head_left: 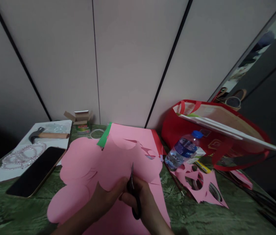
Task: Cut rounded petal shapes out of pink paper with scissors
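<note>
My right hand grips black-handled scissors, blade tip pointing up into a large pink paper cut-out with rounded lobes. My left hand holds the lower edge of that pink cut-out just left of the scissors. Under it lie a flat pink sheet, a green sheet edge and a red sheet edge, all on a green marbled table.
A black phone, bead bracelets and a hammer lie on white board at left. A small open box and tape ring sit behind. Right: a water bottle, pink scraps, a red bag.
</note>
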A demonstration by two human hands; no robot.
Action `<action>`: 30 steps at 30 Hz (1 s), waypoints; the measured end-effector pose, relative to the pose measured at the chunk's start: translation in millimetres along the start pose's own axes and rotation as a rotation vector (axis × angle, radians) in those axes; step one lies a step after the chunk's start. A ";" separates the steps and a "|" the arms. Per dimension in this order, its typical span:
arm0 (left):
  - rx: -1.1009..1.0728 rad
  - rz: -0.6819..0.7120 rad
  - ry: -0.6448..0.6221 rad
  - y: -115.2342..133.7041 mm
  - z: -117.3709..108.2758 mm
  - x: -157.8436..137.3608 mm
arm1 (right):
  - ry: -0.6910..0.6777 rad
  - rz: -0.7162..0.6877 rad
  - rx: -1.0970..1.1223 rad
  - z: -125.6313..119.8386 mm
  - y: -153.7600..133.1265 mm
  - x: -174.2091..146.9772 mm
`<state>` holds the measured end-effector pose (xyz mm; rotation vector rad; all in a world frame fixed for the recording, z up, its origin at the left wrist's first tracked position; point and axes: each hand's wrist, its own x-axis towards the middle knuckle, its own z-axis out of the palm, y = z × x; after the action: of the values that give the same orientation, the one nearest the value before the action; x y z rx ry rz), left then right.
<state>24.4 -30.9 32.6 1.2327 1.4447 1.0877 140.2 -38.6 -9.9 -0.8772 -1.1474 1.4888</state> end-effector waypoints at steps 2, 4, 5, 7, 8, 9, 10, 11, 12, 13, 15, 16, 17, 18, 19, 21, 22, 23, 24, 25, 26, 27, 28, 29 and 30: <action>-0.030 0.010 -0.051 3.6 0.0 -0.4 | 0.010 0.011 -0.016 -0.4 0.5 0.4; -0.076 0.035 -0.073 6.0 -0.2 -0.4 | 0.014 0.017 -0.027 -1.1 1.5 0.8; -0.086 0.040 -0.080 6.6 -0.3 -0.4 | 0.016 0.021 -0.034 -1.5 2.0 1.0; -0.086 0.038 -0.101 7.1 -0.7 -0.7 | 0.022 0.033 -0.045 -1.9 2.6 1.3; -0.079 0.030 -0.111 7.2 -1.0 -1.0 | 0.026 0.041 -0.048 -1.8 2.5 1.3; -0.072 0.018 -0.118 7.3 -1.3 -1.4 | 0.032 0.050 -0.052 -1.4 2.1 1.3; -0.066 0.005 -0.121 7.5 -1.5 -1.7 | 0.036 0.059 -0.058 -0.8 1.4 1.2; -0.060 -0.006 -0.120 7.7 -1.8 -2.0 | 0.041 0.068 -0.059 0.0 0.5 1.1; -0.056 -0.012 -0.119 8.0 -2.1 -2.2 | 0.048 0.075 -0.057 0.9 -0.3 0.9; -0.055 -0.009 -0.122 8.3 -2.4 -2.2 | 0.054 0.081 -0.052 1.8 -1.1 0.8; -0.063 0.011 -0.148 8.8 -3.1 -1.6 | 0.065 0.083 -0.042 3.2 -1.9 0.9; -0.067 0.018 -0.165 8.9 -3.5 -1.0 | 0.069 0.083 -0.038 3.6 -2.0 1.1; -0.069 0.022 -0.180 8.8 -3.9 -0.4 | 0.075 0.085 -0.035 3.9 -2.1 1.4; -0.071 0.023 -0.191 8.7 -4.2 0.3 | 0.078 0.088 -0.035 4.0 -2.2 1.7; -0.076 0.021 -0.197 8.4 -4.4 1.0 | 0.082 0.092 -0.036 4.2 -2.5 2.1; -0.096 0.029 -0.202 7.7 -4.6 2.0 | 0.087 0.100 -0.036 4.6 -3.6 2.9; -0.109 0.037 -0.204 7.4 -4.4 2.2 | 0.090 0.104 -0.036 4.9 -4.4 3.2; -0.123 0.044 -0.206 7.1 -4.2 2.3 | 0.093 0.107 -0.036 5.4 -5.3 3.3; -0.135 0.047 -0.207 6.8 -4.0 2.1 | 0.096 0.109 -0.036 5.8 -6.2 3.4; -0.143 0.049 -0.201 6.6 -3.8 1.9 | 0.099 0.109 -0.035 6.3 -6.9 3.3; -0.147 0.050 -0.187 6.4 -3.7 1.7 | 0.102 0.107 -0.034 6.6 -7.4 3.1; -0.146 0.049 -0.167 6.2 -3.8 1.5 | 0.103 0.104 -0.033 6.8 -7.8 2.8; -0.145 0.049 -0.150 6.0 -4.1 1.5 | 0.103 0.101 -0.031 6.8 -8.0 2.4; -0.141 0.050 -0.132 5.8 -4.7 1.7 | 0.102 0.098 -0.028 6.6 -8.1 2.0; -0.135 0.051 -0.111 5.6 -5.4 2.0 | 0.100 0.094 -0.026 6.3 -8.2 1.5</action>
<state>20.0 -28.6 39.0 1.2198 1.2421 1.1143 136.3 -38.2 -0.3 -1.0237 -1.0664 1.4912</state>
